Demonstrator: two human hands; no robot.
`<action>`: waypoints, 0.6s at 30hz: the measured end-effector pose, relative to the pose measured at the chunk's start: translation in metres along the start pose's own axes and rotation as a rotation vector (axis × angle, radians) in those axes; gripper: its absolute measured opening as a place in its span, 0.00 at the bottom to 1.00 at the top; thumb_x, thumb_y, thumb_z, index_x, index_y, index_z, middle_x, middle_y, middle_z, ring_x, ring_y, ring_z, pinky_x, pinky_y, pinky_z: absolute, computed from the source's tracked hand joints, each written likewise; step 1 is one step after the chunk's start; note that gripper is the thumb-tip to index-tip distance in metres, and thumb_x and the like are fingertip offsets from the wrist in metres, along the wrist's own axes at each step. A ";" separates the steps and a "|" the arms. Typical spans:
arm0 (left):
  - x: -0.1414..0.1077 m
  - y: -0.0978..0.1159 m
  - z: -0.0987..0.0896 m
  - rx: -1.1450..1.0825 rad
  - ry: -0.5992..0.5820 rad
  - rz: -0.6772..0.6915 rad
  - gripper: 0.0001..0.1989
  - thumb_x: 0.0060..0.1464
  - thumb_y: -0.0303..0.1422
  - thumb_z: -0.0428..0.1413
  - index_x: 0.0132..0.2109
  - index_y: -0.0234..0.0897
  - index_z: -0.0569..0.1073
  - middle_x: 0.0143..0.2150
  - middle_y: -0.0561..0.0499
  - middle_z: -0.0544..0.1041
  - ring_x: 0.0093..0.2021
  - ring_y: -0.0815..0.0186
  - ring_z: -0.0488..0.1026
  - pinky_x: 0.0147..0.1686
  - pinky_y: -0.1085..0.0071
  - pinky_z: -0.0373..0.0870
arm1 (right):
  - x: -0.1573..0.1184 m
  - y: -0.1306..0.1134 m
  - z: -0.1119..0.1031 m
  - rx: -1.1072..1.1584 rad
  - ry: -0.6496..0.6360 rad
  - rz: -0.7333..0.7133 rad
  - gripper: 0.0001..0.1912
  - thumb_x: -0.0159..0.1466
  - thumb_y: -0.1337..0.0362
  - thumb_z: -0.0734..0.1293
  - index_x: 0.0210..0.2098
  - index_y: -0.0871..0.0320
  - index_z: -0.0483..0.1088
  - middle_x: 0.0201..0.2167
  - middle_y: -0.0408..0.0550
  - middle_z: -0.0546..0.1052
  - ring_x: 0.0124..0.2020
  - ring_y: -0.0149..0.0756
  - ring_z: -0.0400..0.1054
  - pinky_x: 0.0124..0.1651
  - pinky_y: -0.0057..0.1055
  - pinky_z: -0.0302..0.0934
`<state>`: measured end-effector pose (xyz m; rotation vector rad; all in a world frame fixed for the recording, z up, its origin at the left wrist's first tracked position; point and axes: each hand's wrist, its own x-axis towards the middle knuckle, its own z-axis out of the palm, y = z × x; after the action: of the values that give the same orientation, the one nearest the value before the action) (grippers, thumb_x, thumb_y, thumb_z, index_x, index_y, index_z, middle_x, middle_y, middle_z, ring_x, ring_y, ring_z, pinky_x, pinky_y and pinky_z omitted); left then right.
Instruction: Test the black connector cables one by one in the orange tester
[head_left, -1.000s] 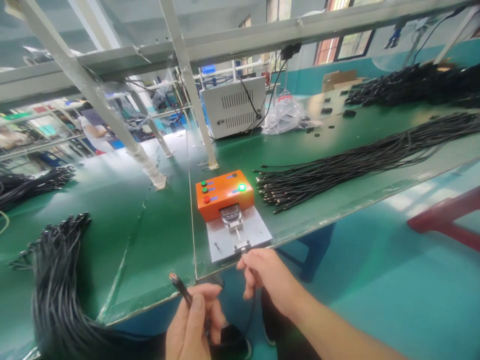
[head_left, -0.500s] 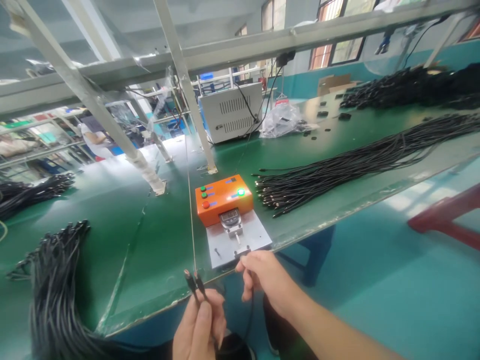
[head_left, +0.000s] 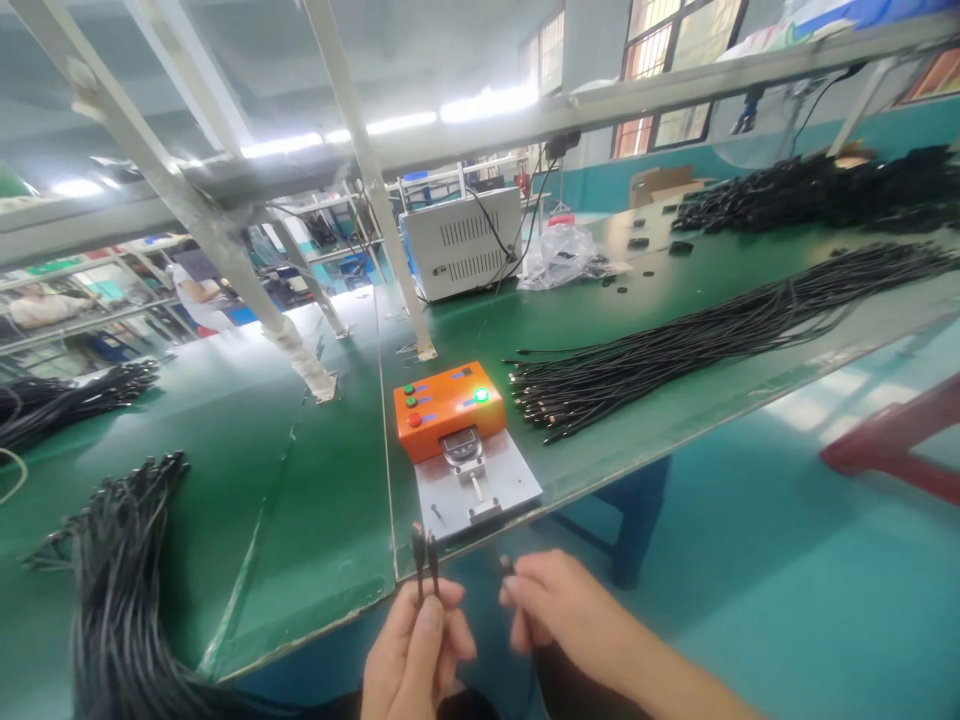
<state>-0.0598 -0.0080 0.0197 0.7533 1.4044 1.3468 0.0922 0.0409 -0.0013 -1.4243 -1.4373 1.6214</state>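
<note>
My left hand pinches two black cables side by side, their connector ends pointing up. To its right my right hand is closed on a cable connector, its tip showing past the thumb and blurred. The right hand is just off the table's front edge, apart from the fixture. Beyond both hands sits an orange tester box with a lit green button, green and red buttons and a small display. A metal plate with a gauge and a small clamp block lies in front of it.
A bundle of black cables lies right of the tester, another cable bundle at the left. Behind stand a white metal case and a plastic bag. Shelf posts rise from the green table. A person is far left.
My right hand has drawn back from the clamp block towards me, bringing the connector away from it. My left hand with its two cables has shifted right, closer to the right hand.
</note>
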 end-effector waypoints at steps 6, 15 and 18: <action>-0.003 -0.002 0.007 0.057 0.032 -0.022 0.17 0.42 0.44 0.61 0.32 0.34 0.78 0.19 0.51 0.72 0.21 0.70 0.66 0.18 0.78 0.60 | -0.021 -0.018 -0.013 -0.422 0.376 -0.268 0.13 0.61 0.56 0.59 0.37 0.55 0.71 0.38 0.53 0.72 0.35 0.43 0.69 0.37 0.36 0.58; -0.013 -0.007 0.019 0.282 0.107 0.325 0.12 0.51 0.40 0.55 0.37 0.39 0.78 0.39 0.47 0.77 0.45 0.58 0.71 0.43 0.69 0.65 | -0.014 -0.034 0.032 0.684 0.143 -0.165 0.12 0.60 0.56 0.60 0.29 0.58 0.66 0.20 0.41 0.67 0.23 0.31 0.66 0.29 0.28 0.61; -0.011 -0.001 0.007 0.337 0.228 0.253 0.15 0.53 0.45 0.51 0.32 0.40 0.76 0.36 0.48 0.78 0.40 0.57 0.73 0.44 0.65 0.63 | -0.004 -0.026 0.023 0.668 0.071 -0.094 0.11 0.58 0.57 0.60 0.26 0.59 0.64 0.15 0.37 0.63 0.19 0.31 0.66 0.29 0.30 0.61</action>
<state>-0.0498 -0.0157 0.0217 1.0529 1.7927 1.4402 0.0660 0.0367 0.0210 -0.9931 -0.7845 1.7396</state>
